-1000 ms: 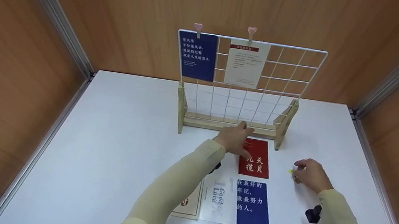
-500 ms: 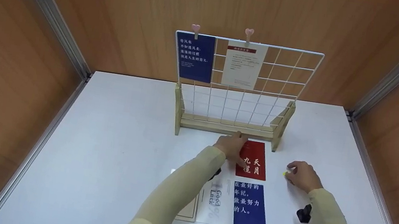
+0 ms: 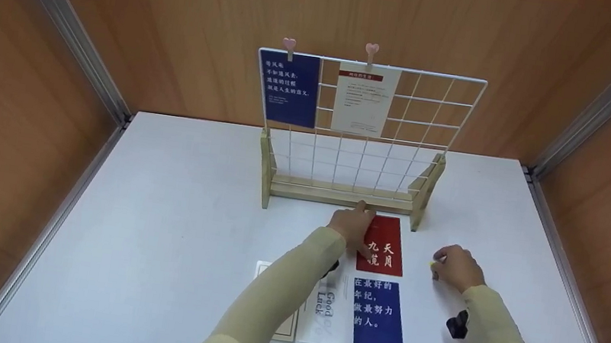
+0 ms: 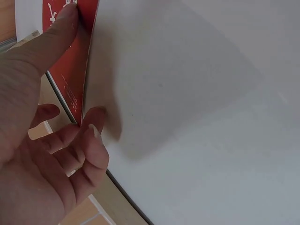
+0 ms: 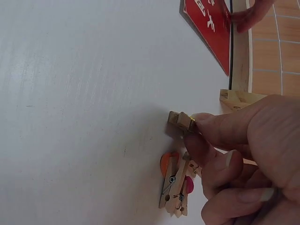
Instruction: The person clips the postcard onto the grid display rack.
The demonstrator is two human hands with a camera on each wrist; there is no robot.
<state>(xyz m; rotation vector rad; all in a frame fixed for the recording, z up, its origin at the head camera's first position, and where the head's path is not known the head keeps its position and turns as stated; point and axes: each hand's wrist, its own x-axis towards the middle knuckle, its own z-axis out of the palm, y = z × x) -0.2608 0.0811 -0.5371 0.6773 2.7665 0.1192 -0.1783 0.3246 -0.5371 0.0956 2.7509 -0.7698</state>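
Note:
A red card (image 3: 385,245) with white characters lies just in front of the rack. My left hand (image 3: 351,226) grips its left edge, the thumb on its printed face and the curled fingers at the far corner; in the left wrist view, that edge of the red card (image 4: 70,79) casts a shadow on the table. To the right of the card, my right hand (image 3: 458,268) pinches a small wooden clothespin (image 5: 180,120) between thumb and index finger. A bit of yellow shows on the clothespin beside the thumb.
On the white table, more clothespins (image 5: 174,187) with orange and pink ornaments lie near my right hand. Behind stands a white wire grid rack (image 3: 408,120) holding two clipped cards. A blue card (image 3: 379,325) and a white "Good Luck" card (image 3: 327,318) lie nearer me.
My left hand has drawn slightly back from the rack and settled at the red card's left edge. The right hand, with the clothespin, has come a little closer to that card.

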